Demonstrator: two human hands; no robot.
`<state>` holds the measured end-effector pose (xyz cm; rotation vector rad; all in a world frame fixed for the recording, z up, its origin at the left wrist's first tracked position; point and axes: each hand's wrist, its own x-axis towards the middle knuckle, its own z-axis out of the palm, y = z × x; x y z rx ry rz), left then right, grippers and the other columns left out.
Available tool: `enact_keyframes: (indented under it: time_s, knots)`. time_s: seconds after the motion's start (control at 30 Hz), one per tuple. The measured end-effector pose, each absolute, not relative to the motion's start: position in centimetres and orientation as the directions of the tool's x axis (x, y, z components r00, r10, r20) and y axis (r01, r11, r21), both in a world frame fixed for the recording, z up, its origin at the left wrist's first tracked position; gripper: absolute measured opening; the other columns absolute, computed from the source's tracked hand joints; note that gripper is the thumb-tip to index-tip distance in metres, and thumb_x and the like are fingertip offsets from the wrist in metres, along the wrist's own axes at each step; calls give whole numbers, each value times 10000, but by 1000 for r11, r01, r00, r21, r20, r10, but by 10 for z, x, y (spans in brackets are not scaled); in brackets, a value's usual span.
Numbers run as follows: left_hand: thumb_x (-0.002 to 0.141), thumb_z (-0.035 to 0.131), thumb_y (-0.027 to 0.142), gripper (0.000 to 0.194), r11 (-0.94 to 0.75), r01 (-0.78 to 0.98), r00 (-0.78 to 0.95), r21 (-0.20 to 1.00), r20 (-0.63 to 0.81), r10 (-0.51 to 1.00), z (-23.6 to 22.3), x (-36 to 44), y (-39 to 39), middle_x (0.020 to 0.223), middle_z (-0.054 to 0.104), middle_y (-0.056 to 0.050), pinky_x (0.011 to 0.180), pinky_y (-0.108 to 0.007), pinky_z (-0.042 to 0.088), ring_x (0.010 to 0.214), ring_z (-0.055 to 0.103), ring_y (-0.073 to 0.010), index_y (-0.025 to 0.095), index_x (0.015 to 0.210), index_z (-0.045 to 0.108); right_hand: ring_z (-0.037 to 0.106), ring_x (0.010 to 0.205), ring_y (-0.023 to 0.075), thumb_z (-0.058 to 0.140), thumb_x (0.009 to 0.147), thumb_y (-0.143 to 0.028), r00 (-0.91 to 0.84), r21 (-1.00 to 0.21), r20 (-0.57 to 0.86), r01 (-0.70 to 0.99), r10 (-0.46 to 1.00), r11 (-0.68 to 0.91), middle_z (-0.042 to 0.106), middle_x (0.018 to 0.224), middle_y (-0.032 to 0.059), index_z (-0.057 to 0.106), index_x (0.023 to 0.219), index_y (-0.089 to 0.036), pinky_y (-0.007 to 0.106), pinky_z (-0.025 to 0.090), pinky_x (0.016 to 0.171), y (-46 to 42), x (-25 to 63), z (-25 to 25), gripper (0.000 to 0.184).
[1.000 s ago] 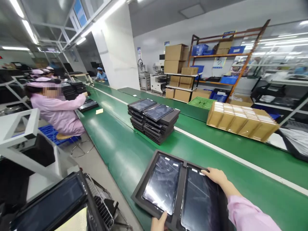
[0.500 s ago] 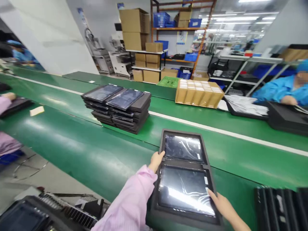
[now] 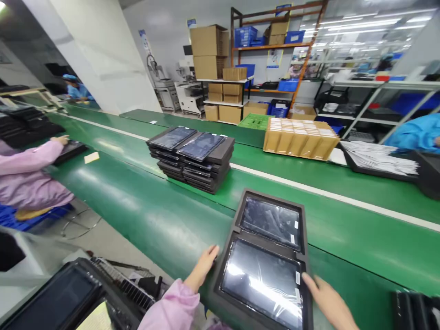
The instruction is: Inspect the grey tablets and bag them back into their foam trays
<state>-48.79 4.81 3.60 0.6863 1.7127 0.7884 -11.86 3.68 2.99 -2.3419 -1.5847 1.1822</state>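
A black foam tray [image 3: 237, 230] lies on the green belt in front of me, with two film-wrapped screen panels, a far panel [image 3: 270, 222] and a near panel [image 3: 263, 279], in its recesses. My right hand [image 3: 328, 298] grips the tray's right side, thumb on the rim by the near panel's white labels; its other fingers are hidden. Just off the left edge is my left hand [image 3: 203, 266], with thumb and fingers slightly apart and nothing visible between them. Farther back stands a stack of loaded foam trays [image 3: 220, 158], with panels on top.
Beyond the belt's white line sit a cardboard divider box [image 3: 299, 140] and a tray of white sheets [image 3: 381, 158]. Dark upright items [image 3: 412, 309] stand at lower right. Another panel [image 3: 51, 298] lies at lower left. A co-worker's pink sleeve [image 3: 37, 158] is at left, a blue sleeve [image 3: 417, 130] at right.
My left hand has come off the tray's left rim and moved down, nearer to me. My right hand stays on the right side. The view has swung left.
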Motion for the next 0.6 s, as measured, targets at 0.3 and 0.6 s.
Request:
enact_keyframes:
  time_s: [0.3, 0.6]
  knots:
    - [739, 587, 532, 470, 558, -85, -604, 825, -488, 630, 62, -657, 101, 1085, 640, -170, 710, -301, 487, 956, 626, -228, 119, 963, 592, 650, 731, 228, 532, 725, -500, 84, -926, -323, 180, 943, -333, 668, 920, 102, 508, 1161, -169, 336, 536, 611, 179, -261, 57, 548]
    - [818, 569, 449, 418, 436, -93, -622, 895, -395, 677, 98, -772, 216, 1147, 609, -154, 687, -272, 491, 924, 625, -190, 146, 1106, 553, 650, 779, 207, 503, 841, -459, 110, -889, -456, -104, 883, -446, 603, 1161, 171, 517, 1133, -188, 316, 534, 625, 258, -359, 65, 399]
